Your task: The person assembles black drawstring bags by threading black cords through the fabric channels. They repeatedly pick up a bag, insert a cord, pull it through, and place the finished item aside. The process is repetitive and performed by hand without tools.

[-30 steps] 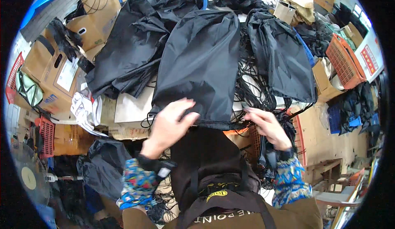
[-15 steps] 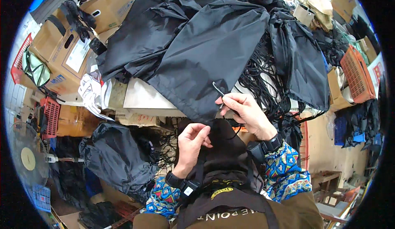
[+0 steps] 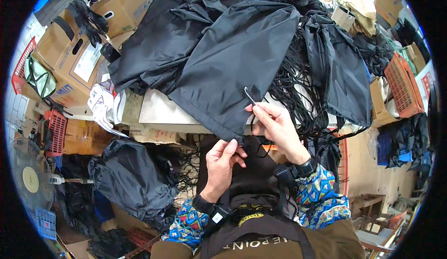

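Note:
A black fabric bag (image 3: 237, 68) lies flat over the table's front edge, its near corner hanging toward me. My left hand (image 3: 220, 167) pinches that corner between thumb and fingertips. Above and to the right, my right hand (image 3: 279, 131) is closed on a thin metal hook (image 3: 249, 96), whose bent tip points up and left over the bag. A black cord (image 3: 266, 149) dangles below my right fingers; where it runs inside the hand is hidden. To the right of the bag, a tangle of black cords (image 3: 298, 91) spreads over the table.
More black bags (image 3: 163, 40) are piled behind, and another (image 3: 340, 68) lies at the right. A bundle of black fabric (image 3: 132, 177) sits low at the left, near a fan (image 3: 30, 179). Cardboard boxes (image 3: 70, 63) and an orange crate (image 3: 404, 84) flank the table (image 3: 163, 110).
My left hand has moved up slightly onto the bag's corner. My right hand and the hook have shifted a little, the hook's tip now slightly farther right.

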{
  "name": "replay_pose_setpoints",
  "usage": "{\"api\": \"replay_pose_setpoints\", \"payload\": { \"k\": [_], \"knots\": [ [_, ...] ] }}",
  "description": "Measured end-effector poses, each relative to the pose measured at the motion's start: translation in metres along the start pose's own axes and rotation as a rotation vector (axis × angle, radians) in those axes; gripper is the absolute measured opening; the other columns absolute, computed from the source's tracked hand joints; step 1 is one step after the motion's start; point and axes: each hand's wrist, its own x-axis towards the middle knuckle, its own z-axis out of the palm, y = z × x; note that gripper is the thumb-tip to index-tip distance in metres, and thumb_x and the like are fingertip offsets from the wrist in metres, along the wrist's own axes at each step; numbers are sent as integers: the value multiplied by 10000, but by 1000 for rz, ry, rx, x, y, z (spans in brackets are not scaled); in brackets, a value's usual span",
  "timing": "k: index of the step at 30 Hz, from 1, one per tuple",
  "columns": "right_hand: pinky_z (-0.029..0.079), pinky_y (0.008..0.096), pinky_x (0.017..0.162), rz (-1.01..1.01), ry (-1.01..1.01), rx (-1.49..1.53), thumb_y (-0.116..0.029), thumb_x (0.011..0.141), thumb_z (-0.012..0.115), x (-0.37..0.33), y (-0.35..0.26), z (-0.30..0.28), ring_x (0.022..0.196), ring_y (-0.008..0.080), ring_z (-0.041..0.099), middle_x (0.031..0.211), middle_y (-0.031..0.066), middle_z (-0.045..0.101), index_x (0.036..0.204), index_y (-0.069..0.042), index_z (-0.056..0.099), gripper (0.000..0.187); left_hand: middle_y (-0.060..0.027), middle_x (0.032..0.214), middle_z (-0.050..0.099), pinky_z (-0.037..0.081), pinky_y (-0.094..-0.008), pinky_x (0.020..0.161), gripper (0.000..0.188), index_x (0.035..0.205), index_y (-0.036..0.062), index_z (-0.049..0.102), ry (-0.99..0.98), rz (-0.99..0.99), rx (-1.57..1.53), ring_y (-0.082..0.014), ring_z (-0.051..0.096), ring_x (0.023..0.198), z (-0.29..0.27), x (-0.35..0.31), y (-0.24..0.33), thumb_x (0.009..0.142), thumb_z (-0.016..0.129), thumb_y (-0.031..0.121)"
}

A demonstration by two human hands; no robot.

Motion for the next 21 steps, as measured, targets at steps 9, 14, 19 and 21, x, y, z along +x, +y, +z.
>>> {"api": "replay_pose_setpoints", "payload": {
  "k": [9, 14, 19, 21],
  "knots": [
    [445, 342, 461, -582, -3, -1103, -107, 829, 587, -72, 2, 1, 565, 243, 577, 676, 62, 526, 1040, -59, 595, 216, -54, 719, 602, 477, -243, 470, 118, 886, 28, 584, 21, -17, -140, -127, 585, 595, -1, 2, 15, 899, 605, 144],
    [446, 344, 469, -586, -29, -1116, -89, 809, 585, -74, 0, 5, 583, 236, 579, 688, 61, 523, 1027, -61, 575, 221, -59, 720, 612, 479, -238, 480, 109, 879, 20, 592, 23, 13, -65, -122, 583, 587, -1, 2, 12, 884, 623, 125],
    [458, 337, 497, -564, -69, -1171, -81, 791, 577, -68, -2, 15, 622, 235, 584, 723, 66, 525, 1048, -61, 536, 261, -70, 696, 614, 475, -231, 496, 123, 842, 3, 599, -10, 4, 50, -107, 571, 580, 3, -1, 9, 877, 631, 117],
    [465, 339, 520, -585, -72, -1161, -72, 792, 564, -61, -3, 20, 660, 236, 586, 739, 73, 529, 1069, -58, 522, 281, -70, 682, 610, 471, -231, 497, 128, 831, 0, 598, -5, 17, 71, -107, 566, 572, 5, 1, 10, 875, 631, 116]
  ]
}}
